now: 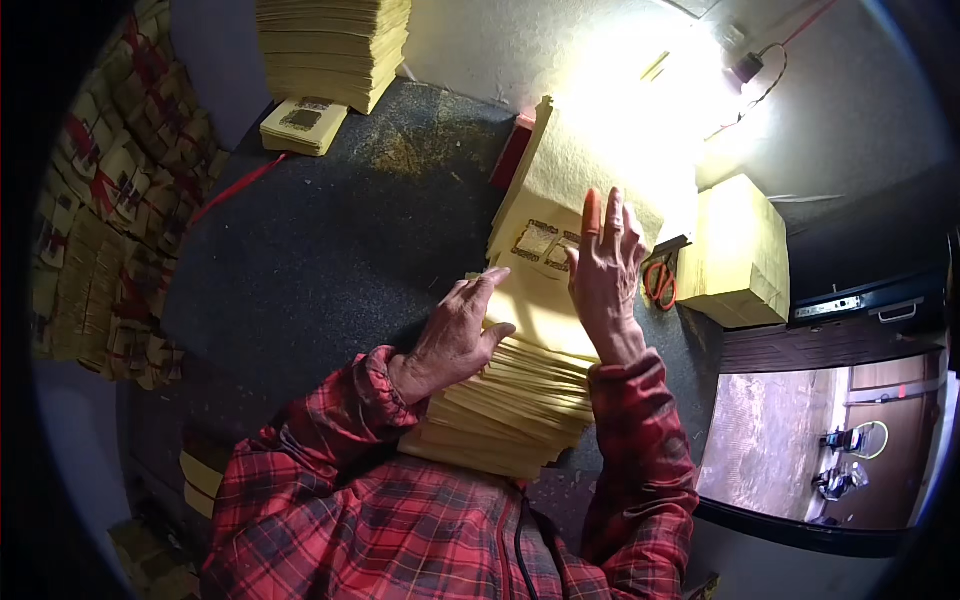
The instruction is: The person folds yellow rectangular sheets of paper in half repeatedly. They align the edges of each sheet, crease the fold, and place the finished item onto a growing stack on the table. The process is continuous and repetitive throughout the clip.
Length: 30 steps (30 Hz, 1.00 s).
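Note:
A thick pile of yellow paper sheets (500, 415) lies in front of my body, its layers fanned toward me. Beyond it rises a taller yellow paper stack (575, 165) with dark printed frames near its close end. At the left edge of the paper is my left hand (450, 335), fingers and thumb apart, its fingertips close to the sheets. My right hand (608, 265) is stretched flat over the right side of the paper, with an orange finger cover (592, 213) on one finger. Whether its palm touches the sheet cannot be seen. Neither hand grips anything.
Orange-handled scissors (660, 285) lie right of the paper, beside a yellow paper block (735, 255). A tall paper stack (330, 50) and a small bundle (303, 123) stand far left on the dark table (310, 250). Tied bundles (105, 220) fill the left side. A lamp (745, 68) glares.

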{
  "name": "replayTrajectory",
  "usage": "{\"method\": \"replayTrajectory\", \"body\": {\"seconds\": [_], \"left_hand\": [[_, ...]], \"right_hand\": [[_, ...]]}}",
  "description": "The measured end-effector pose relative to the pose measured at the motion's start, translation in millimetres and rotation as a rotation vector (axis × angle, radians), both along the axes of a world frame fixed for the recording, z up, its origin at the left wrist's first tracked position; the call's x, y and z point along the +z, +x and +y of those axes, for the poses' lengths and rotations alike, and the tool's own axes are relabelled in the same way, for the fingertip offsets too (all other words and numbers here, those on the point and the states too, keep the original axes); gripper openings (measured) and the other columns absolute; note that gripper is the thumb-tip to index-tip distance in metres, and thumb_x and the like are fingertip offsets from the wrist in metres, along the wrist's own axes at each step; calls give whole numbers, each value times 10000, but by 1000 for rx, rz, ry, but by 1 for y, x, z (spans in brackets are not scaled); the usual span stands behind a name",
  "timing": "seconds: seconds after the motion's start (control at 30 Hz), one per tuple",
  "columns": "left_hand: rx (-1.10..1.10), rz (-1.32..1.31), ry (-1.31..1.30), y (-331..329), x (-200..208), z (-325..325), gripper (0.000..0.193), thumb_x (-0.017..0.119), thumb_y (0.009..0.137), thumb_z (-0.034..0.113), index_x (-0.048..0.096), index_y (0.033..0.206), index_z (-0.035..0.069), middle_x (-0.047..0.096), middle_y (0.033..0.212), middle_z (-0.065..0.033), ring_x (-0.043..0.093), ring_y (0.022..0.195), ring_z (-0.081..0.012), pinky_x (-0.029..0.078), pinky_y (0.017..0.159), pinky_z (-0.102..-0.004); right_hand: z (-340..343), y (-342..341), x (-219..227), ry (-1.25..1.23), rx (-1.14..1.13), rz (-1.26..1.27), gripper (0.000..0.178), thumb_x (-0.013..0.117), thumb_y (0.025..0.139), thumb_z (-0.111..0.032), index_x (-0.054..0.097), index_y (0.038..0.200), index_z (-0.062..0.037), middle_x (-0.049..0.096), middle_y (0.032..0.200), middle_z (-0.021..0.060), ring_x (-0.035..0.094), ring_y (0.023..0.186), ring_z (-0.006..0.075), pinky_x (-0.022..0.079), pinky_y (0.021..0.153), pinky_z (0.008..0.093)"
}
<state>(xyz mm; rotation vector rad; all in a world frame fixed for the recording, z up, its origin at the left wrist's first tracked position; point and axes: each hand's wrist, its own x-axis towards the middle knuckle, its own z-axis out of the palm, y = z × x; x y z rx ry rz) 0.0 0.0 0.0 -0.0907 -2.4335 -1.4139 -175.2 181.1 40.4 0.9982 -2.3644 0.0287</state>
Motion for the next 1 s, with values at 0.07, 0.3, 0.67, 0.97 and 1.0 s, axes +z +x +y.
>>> {"method": "replayTrajectory", "body": {"seconds": [0.07,0.3,0.67,0.97,1.0], "left_hand": [[-12,24,-13,-2,0,-3,757,814,907,153,444,1546,-16,596,1439,-286,587,1319,-465,479,1133,-521],[15,5,69,-3,-3,-4,739,802,911,107,439,1538,-35,611,1417,-301,610,1311,-470,499,1120,-503],[179,-25,186,-76,12,-33,352,700,1063,320,707,1169,-15,783,1024,-192,771,970,-299,594,850,-414],[163,-111,177,-135,40,-52,445,709,1020,430,768,858,21,718,814,-247,720,771,-450,552,706,-505],[161,-118,170,-141,43,-52,443,714,1016,429,770,854,21,720,811,-244,719,766,-448,552,705,-506]], "right_hand": [[-4,-20,0,-38,-35,111,748,747,860,-29,513,1570,-15,428,1639,293,523,1387,428,450,1098,562],[23,26,-5,-63,75,183,302,743,952,-45,770,1250,-6,692,1414,149,676,1186,305,531,961,481],[33,41,2,-56,104,106,313,725,940,-28,773,1250,-32,707,1386,142,685,1155,291,516,983,463],[35,52,6,-60,135,132,289,752,943,-40,772,1230,-7,703,1381,141,689,1125,290,527,952,464],[35,54,7,-67,138,140,284,759,942,-42,773,1223,-5,705,1377,140,690,1121,289,528,950,464]]}}
